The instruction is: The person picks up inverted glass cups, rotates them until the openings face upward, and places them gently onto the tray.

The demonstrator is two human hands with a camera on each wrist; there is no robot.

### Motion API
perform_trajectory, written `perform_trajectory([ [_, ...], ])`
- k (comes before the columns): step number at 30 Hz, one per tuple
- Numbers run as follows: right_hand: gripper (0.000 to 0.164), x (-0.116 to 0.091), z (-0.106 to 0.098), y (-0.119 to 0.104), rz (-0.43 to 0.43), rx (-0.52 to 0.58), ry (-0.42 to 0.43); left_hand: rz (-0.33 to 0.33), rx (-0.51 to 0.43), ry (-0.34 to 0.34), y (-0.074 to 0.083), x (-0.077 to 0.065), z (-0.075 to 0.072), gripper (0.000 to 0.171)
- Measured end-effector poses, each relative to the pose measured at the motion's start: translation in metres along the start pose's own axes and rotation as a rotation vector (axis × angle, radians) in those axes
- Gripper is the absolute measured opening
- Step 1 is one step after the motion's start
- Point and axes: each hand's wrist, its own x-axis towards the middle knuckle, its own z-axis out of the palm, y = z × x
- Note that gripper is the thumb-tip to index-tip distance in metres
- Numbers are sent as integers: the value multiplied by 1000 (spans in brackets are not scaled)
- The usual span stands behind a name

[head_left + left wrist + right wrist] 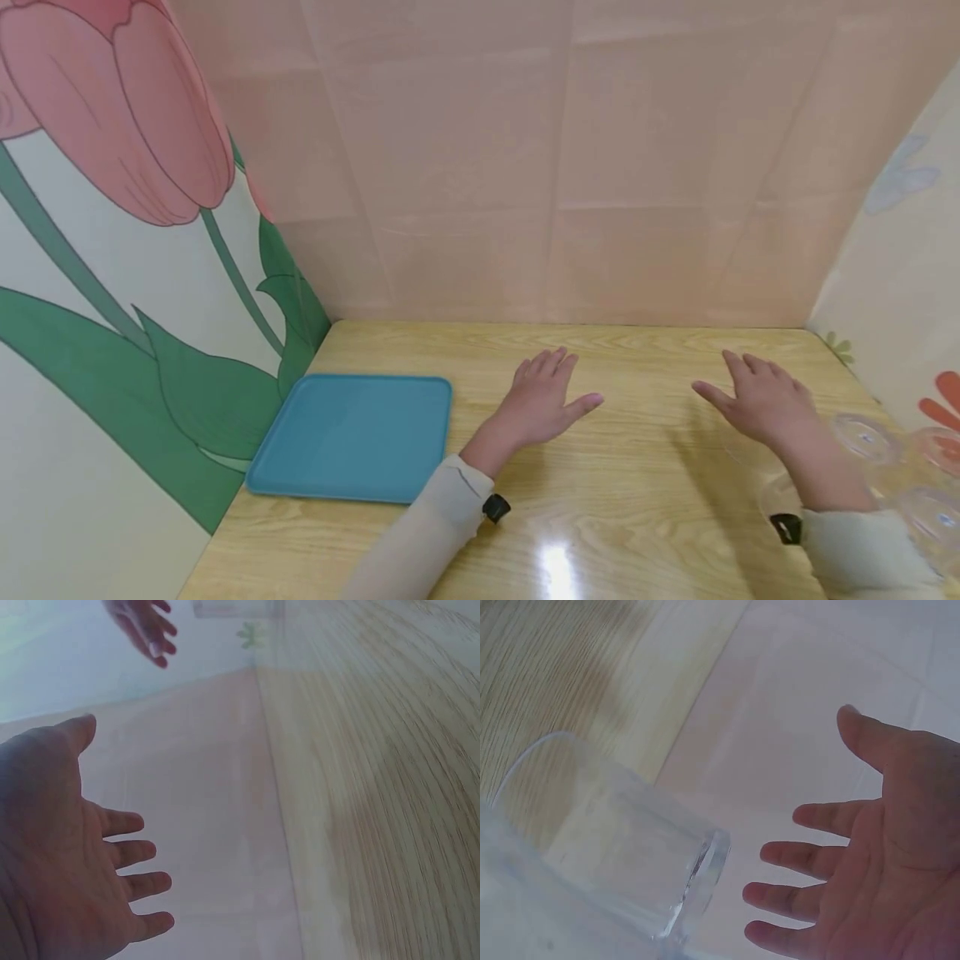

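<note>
Left grip (536, 404) and right grip (768, 408) are both spread wide, fingers extended and thumbs held away, and neither has hold of anything; both hover over the wood-grain surface (615, 517). Several clear cups (867, 439) stand at my right, beside and partly hidden by my forearm, so I can't count them surely. The nearest cup (630, 840), seen from my right wrist, seems to stand mouth down, and my fingertips show apart from it. Over on my left lies a blue tray (352, 437), flat, near my left forearm and well apart from the cups. As for progress, I judge that nothing is in hand: every cup I can make out is over on the right, and none shows on the tray. To me this looks like the outset, with handling of the cups left to do, though a pause would look alike.
</note>
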Motion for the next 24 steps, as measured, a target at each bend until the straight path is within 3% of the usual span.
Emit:
perform_trajectory([
  [15, 113, -11, -7, 38, 120, 37, -158, 22, 8, -8, 18, 13, 12, 87],
  [24, 120, -15, -10, 45, 152, 38, -272, 35, -16, -25, 26, 17, 15, 87],
])
